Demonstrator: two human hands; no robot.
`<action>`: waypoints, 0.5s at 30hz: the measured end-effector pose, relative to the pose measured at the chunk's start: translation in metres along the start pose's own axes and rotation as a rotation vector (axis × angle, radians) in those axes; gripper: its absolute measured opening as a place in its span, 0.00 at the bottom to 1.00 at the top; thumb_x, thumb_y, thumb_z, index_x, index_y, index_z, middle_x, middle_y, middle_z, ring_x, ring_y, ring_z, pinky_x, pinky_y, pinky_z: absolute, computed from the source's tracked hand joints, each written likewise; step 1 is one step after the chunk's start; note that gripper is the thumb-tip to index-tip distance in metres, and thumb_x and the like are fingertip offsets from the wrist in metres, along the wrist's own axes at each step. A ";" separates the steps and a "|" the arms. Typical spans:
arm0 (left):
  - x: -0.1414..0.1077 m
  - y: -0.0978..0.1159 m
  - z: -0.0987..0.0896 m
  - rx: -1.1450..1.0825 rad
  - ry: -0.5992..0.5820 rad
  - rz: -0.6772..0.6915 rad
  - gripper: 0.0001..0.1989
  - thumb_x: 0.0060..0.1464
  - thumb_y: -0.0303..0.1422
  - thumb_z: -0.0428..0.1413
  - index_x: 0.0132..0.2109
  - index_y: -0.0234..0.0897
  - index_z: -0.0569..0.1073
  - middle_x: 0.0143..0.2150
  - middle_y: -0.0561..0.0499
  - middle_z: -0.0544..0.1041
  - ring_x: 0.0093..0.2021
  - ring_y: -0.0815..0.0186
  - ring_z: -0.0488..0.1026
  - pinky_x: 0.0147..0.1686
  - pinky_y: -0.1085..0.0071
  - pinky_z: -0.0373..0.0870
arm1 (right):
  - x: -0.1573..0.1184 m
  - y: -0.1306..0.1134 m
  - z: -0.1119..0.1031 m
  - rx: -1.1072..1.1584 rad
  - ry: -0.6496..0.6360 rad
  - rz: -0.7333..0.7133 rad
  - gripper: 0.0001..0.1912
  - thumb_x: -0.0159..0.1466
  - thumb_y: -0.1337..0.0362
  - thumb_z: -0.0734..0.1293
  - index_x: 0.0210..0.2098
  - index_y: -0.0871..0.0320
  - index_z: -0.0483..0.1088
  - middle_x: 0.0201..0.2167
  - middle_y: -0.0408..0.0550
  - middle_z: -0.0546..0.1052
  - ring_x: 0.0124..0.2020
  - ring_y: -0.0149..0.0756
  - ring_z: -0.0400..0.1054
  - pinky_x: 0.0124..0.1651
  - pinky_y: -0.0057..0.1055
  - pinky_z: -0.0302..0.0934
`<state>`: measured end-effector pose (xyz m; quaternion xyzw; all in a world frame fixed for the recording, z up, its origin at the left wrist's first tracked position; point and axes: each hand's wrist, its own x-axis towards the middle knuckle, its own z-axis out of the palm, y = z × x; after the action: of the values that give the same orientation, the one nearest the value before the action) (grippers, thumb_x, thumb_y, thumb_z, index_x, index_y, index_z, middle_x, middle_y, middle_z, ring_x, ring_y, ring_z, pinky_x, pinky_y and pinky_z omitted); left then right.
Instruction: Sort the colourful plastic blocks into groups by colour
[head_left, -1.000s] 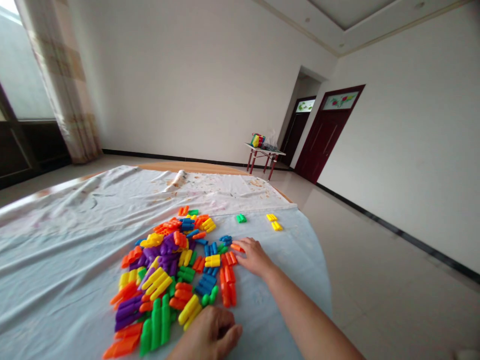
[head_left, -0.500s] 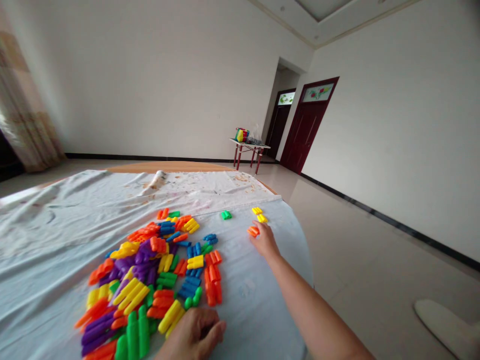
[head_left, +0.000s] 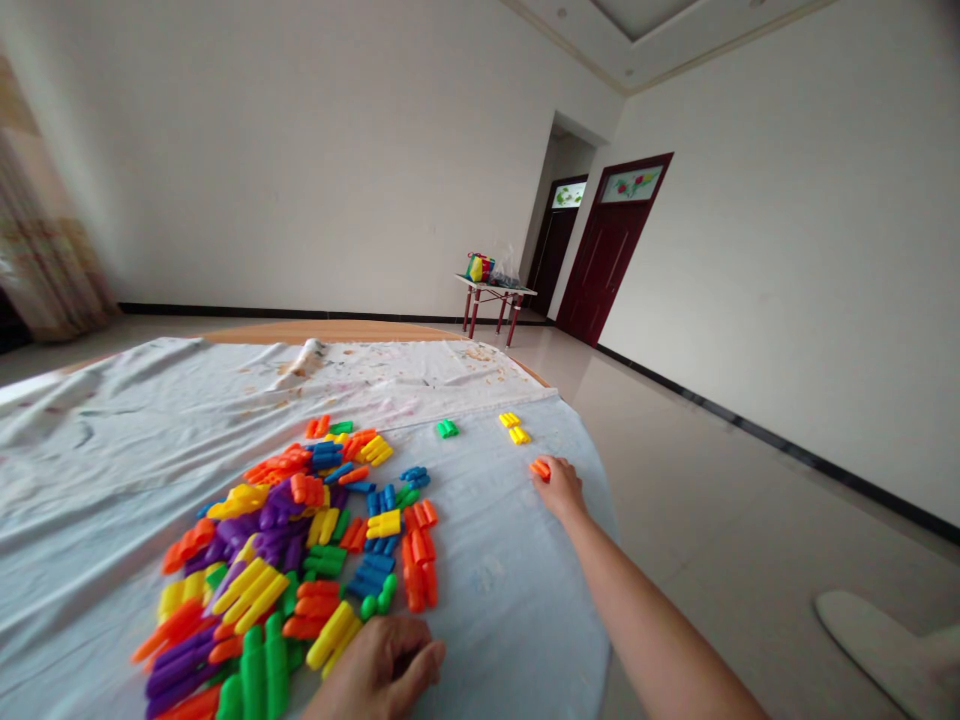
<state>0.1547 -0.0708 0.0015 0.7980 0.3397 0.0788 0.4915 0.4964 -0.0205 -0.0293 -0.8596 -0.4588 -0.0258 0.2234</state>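
Walls point(head_left: 300, 170) rise behind one round table point(head_left: 337, 330), spread with cloth point(head_left: 487, 520). Two doors are visible, one red point(head_left: 615, 250) and one darker point(head_left: 551, 245), with one curtain point(head_left: 45, 230) at far left. One side table point(head_left: 491, 287) bears a colourful bag point(head_left: 478, 267).

On the cloth lies a pile point(head_left: 281, 542) of orange, yellow, green, blue and purple pieces, too overlapped to count fully. Two hands show. The left hand point(head_left: 390, 665) rests curled at the pile's near edge, beside a yellow block point(head_left: 334, 638); whether it grips anything, I cannot tell. The right hand point(head_left: 561, 487) is narrowed, fingertips around one orange piece point(head_left: 540, 468) near the cloth's right side.

That orange piece has just travelled from the pile's edge, past the yellow pair, so it now sits well apart from the pile. Beyond it lie two yellow pieces point(head_left: 519, 436), close together, and one green piece point(head_left: 448, 429) by itself: four pieces outside the pile, counting the held one.
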 end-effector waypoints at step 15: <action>-0.002 0.000 -0.001 0.054 0.014 0.025 0.23 0.55 0.49 0.42 0.24 0.36 0.62 0.23 0.55 0.59 0.25 0.72 0.54 0.24 0.73 0.50 | 0.015 0.000 0.008 -0.018 -0.015 -0.001 0.17 0.61 0.60 0.62 0.49 0.51 0.69 0.49 0.47 0.73 0.50 0.43 0.65 0.47 0.35 0.59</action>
<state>0.1528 -0.0712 0.0022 0.8146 0.3351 0.0813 0.4663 0.5034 -0.0056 -0.0330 -0.8615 -0.4607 -0.0239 0.2123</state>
